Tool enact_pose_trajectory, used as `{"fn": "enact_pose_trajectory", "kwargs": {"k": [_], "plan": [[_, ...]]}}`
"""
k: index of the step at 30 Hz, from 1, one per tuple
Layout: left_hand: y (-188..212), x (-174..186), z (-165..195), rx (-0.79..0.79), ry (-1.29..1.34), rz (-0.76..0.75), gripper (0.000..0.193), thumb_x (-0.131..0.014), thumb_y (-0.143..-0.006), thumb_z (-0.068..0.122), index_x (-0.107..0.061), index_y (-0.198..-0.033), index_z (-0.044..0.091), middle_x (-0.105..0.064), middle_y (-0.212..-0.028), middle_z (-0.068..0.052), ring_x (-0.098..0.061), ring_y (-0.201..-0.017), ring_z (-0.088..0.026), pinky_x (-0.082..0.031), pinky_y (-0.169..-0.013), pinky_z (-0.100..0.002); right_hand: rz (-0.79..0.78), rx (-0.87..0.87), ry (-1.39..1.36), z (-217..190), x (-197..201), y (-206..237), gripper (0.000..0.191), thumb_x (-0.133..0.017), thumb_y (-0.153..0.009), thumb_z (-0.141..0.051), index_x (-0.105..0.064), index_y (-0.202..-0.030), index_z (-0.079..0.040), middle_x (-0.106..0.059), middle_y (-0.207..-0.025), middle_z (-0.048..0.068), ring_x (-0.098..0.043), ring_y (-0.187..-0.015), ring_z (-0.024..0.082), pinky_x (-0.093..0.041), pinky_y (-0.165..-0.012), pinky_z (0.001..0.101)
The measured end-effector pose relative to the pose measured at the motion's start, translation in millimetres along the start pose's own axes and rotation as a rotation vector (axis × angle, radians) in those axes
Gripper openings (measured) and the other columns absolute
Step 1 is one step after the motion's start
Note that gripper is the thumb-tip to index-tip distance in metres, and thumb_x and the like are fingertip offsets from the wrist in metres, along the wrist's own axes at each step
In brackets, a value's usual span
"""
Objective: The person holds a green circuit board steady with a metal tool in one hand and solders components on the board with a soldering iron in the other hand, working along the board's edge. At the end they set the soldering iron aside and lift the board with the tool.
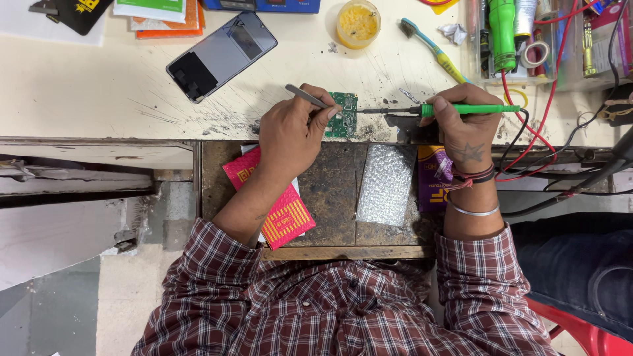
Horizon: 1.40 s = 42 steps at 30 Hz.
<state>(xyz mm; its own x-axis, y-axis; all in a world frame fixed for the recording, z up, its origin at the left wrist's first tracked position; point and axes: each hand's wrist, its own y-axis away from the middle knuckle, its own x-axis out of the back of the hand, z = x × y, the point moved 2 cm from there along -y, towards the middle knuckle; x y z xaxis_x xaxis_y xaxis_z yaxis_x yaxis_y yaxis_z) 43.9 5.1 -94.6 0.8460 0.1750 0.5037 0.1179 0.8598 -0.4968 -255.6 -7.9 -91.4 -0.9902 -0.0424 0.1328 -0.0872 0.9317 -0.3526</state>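
Circuit board (343,114) lies at the workbench (79,99) edge. My left hand (290,128) grips tweezers (304,96) on it; my right hand (465,122) grips the green soldering iron (461,109), tip touching. I judge soldering underway; next needs steady tip placement

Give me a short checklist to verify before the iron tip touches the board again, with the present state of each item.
1. Left hand grips the tweezers: ok.
2. Tweezers reach the board: ok, though the exact contact is too small to see.
3. Right hand holds the iron by its green handle: ok.
4. Iron tip points at the board edge: ok; touching or not, cannot tell.
5. Board lies flat on the table: ok.
6. Red wires keep away from the tip: ok.
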Motion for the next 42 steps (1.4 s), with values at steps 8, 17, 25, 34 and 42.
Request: {"fn": "enact_pose_trajectory", "kwargs": {"k": [8, 17, 25, 34, 42], "plan": [[-2, 3, 6, 0.009, -0.007, 0.001, 0.019, -0.07, -0.103, 0.026, -0.058, -0.108, 0.012, -0.073, -0.079, -0.001, -0.073, -0.071, -0.018, -0.052, -0.061, -0.034, 0.011, -0.018, -0.01, -6, 1, -1, 0.02, -0.073, -0.106, -0.013, -0.068, -0.098, 0.005, -0.07, -0.087, 0.012, -0.069, -0.072, 0.016, -0.058, -0.068, 0.028], [-5, 3, 9, 0.011, -0.018, 0.003, 0.019, -0.07, -0.103, 0.027, -0.059, -0.108, 0.012, -0.073, -0.079, -0.001, -0.074, -0.071, -0.019, -0.052, -0.061, -0.034, 0.023, -0.029, -0.038, -8, 2, -2, 0.022, -0.074, -0.105, -0.014, -0.067, -0.097, 0.005, -0.07, -0.086, 0.012, -0.069, -0.073, 0.017, -0.059, -0.069, 0.0287], [-5, 1, 7, 0.037, -0.021, -0.024, 0.02, -0.069, -0.103, 0.029, -0.059, -0.108, 0.013, -0.074, -0.078, 0.0, -0.074, -0.07, -0.017, -0.052, -0.06, -0.034, 0.031, -0.022, -0.045, -9, 3, -3, 0.024, -0.075, -0.105, -0.017, -0.067, -0.098, 0.005, -0.07, -0.088, 0.012, -0.069, -0.076, 0.017, -0.059, -0.071, 0.0293], [-6, 2, 12, 0.028, -0.017, -0.012, 0.021, -0.069, -0.103, 0.029, -0.058, -0.109, 0.012, -0.074, -0.079, 0.0, -0.073, -0.07, -0.018, -0.051, -0.059, -0.034, 0.02, -0.008, -0.042, -13, 4, -2, 0.024, -0.075, -0.106, -0.017, -0.068, -0.099, 0.005, -0.07, -0.088, 0.012, -0.069, -0.076, 0.017, -0.058, -0.071, 0.0289], [-6, 0, 16, 0.015, -0.004, -0.001, 0.02, -0.069, -0.104, 0.028, -0.059, -0.108, 0.012, -0.074, -0.08, -0.001, -0.073, -0.071, -0.019, -0.052, -0.061, -0.035, 0.022, -0.032, -0.005, -13, 9, -2, 0.023, -0.074, -0.106, -0.016, -0.068, -0.098, 0.005, -0.07, -0.086, 0.012, -0.068, -0.074, 0.017, -0.055, -0.068, 0.0273]]}}
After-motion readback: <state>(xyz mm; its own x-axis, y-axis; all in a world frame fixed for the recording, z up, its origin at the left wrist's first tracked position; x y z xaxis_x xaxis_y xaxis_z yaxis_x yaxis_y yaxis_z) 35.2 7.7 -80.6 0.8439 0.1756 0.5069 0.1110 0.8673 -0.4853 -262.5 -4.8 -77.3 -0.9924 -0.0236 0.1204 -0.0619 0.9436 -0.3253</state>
